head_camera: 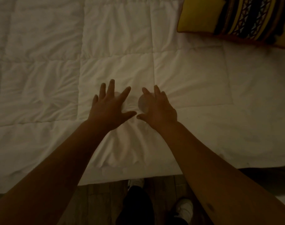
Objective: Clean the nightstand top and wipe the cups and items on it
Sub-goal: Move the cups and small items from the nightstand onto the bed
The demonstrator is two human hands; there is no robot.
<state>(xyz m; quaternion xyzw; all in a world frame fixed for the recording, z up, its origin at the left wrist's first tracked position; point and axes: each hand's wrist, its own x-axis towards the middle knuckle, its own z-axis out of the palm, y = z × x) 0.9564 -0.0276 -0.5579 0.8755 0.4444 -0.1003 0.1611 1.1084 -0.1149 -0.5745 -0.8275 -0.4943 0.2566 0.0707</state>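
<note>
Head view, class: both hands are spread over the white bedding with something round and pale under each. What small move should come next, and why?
Probably lift both hands clear. Each open palm rests over a pale round object, possibly a cup, on the white comforter; the dim picture leaves that unclear. No nightstand or cloth is in view, so wiping likely comes later.

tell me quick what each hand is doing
left hand: open, fingers spread, holding nothing
right hand: open over a faint roundish thing; grip cannot be told

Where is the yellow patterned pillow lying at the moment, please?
In the head view, the yellow patterned pillow lies in the upper right corner on the white quilted comforter, well beyond the right hand.
</note>
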